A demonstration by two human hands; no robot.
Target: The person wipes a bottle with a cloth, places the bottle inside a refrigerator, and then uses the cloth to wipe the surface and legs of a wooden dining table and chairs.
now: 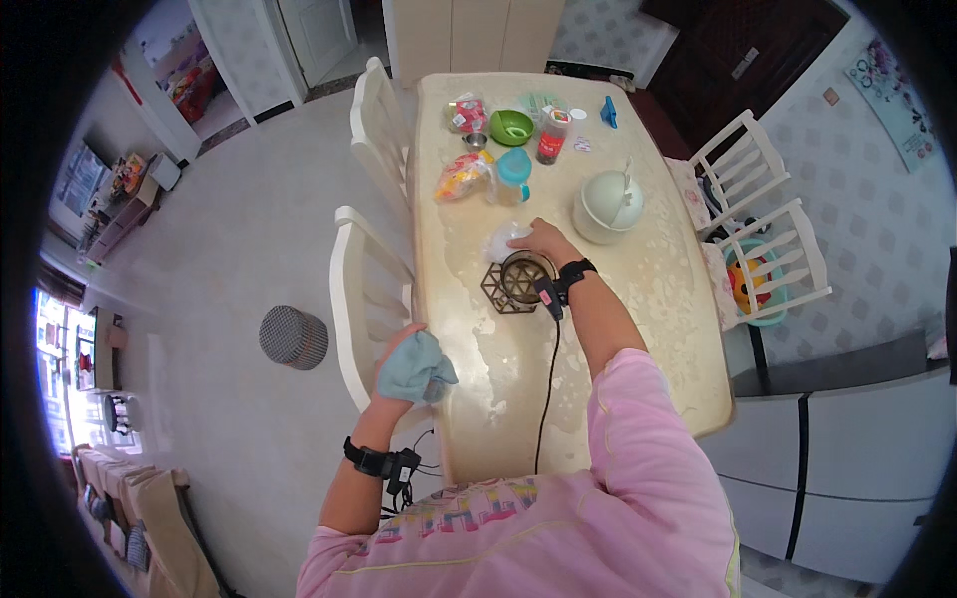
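Observation:
My left hand grips a light blue cloth at the table's left edge, beside a white chair. A translucent whitish item, possibly a thin plastic bag, is under the fingers of my right hand. Just below that hand, a round dark-rimmed glass dish rests on a dark metal trivet with a geometric pattern. Part of the dish is hidden by the device strapped to my right wrist.
Farther up the cream table stand a teal-lidded cup, a red-labelled jar, a green bowl, a yellow-red packet and a pale lidded pot. White chairs flank it. A black cable trails from my right wrist.

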